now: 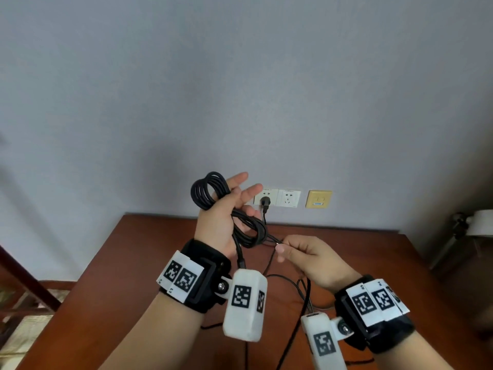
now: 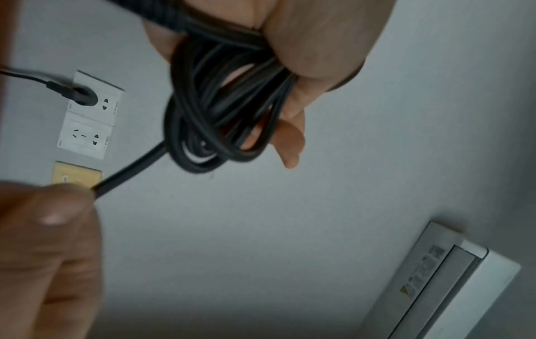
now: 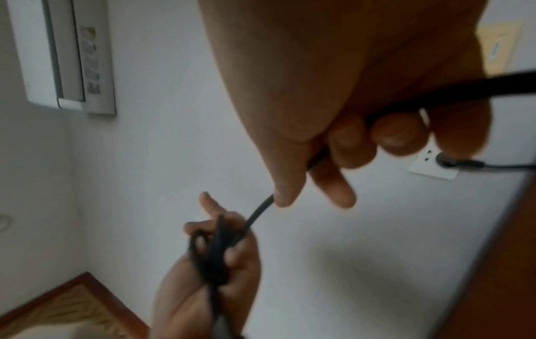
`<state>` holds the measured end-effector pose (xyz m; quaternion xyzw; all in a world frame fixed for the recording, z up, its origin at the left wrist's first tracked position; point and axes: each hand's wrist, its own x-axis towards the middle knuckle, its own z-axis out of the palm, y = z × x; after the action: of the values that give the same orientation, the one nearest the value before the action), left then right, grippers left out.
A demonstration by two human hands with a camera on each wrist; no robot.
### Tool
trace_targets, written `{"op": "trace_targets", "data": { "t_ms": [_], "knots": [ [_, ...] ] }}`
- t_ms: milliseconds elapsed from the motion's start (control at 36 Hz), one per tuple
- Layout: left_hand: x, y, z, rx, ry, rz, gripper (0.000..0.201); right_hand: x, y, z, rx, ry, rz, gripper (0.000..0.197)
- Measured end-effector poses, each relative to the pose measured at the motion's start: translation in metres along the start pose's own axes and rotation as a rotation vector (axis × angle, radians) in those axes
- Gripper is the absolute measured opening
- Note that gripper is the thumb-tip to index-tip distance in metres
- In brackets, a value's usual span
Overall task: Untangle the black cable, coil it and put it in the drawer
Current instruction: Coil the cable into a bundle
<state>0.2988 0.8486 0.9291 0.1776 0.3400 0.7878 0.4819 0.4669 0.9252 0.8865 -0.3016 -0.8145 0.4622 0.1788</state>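
The black cable (image 1: 204,192) is wound in several loops around my raised left hand (image 1: 226,209), above the brown table (image 1: 149,263). The left wrist view shows the coil (image 2: 208,114) gripped between thumb and fingers. A short free stretch (image 2: 130,174) runs from the coil to my right hand (image 1: 282,249), which pinches it between thumb and forefinger just right of the coil. In the right wrist view the cable (image 3: 258,213) passes through the right hand's curled fingers (image 3: 345,146) towards the left hand (image 3: 203,286). No drawer is in view.
Two white wall sockets (image 1: 288,198) sit behind the table, a black plug (image 1: 265,202) in the left one, with a yellow plate (image 1: 319,198) beside them. Thin dark cables (image 1: 293,284) trail over the tabletop. A wooden frame (image 1: 26,279) stands at left, a white object (image 1: 480,222) at right.
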Motion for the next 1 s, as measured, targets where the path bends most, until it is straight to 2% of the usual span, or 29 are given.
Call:
{"op": "trace_targets", "data": {
  "t_ms": [83, 139, 222, 306, 417, 500, 556, 667, 750, 861, 917, 1000],
  "knots": [
    [-0.002, 0.005, -0.003, 0.075, 0.01, 0.008, 0.027, 0.003, 0.011, -0.007, -0.138, 0.137, 0.124, 0.048],
    [-0.004, 0.004, -0.002, 0.11, 0.012, 0.014, 0.023, 0.004, 0.013, -0.012, -0.193, 0.205, 0.155, 0.052],
    [-0.001, -0.001, -0.003, 0.12, 0.053, 0.073, 0.02, 0.004, 0.011, -0.018, -0.146, 0.267, 0.102, 0.031],
    [0.003, 0.0, -0.007, 0.101, 0.102, 0.1, 0.021, 0.004, 0.008, -0.023, -0.123, 0.262, -0.004, 0.012],
    [0.004, 0.002, -0.008, 0.073, 0.098, 0.099, 0.022, 0.004, 0.005, -0.024, -0.158, 0.366, -0.132, 0.011],
    [0.003, 0.001, -0.007, 0.071, 0.079, 0.108, 0.022, 0.008, 0.01, -0.021, -0.205, 0.475, -0.101, 0.014],
    [0.004, 0.001, -0.007, 0.079, 0.074, 0.118, 0.021, 0.008, 0.01, -0.02, -0.244, 0.496, -0.075, 0.019],
    [0.006, 0.002, -0.011, 0.189, 0.117, 0.17, 0.022, 0.003, 0.001, -0.024, -0.362, 0.397, -0.156, 0.013],
    [0.007, 0.003, -0.013, 0.35, 0.159, 0.21, 0.022, 0.001, -0.007, -0.028, -0.523, 0.202, -0.251, 0.012],
    [0.003, 0.004, -0.01, 0.576, 0.085, 0.118, 0.018, 0.002, -0.018, -0.026, -0.533, 0.035, -0.372, 0.026],
    [0.0, 0.002, -0.008, 0.657, 0.006, 0.045, 0.017, 0.003, -0.025, -0.025, -0.523, 0.016, -0.457, 0.027],
    [-0.006, -0.003, -0.004, 0.613, -0.07, -0.045, 0.017, 0.002, -0.035, -0.025, -0.514, 0.029, -0.543, 0.029]
  ]
}}
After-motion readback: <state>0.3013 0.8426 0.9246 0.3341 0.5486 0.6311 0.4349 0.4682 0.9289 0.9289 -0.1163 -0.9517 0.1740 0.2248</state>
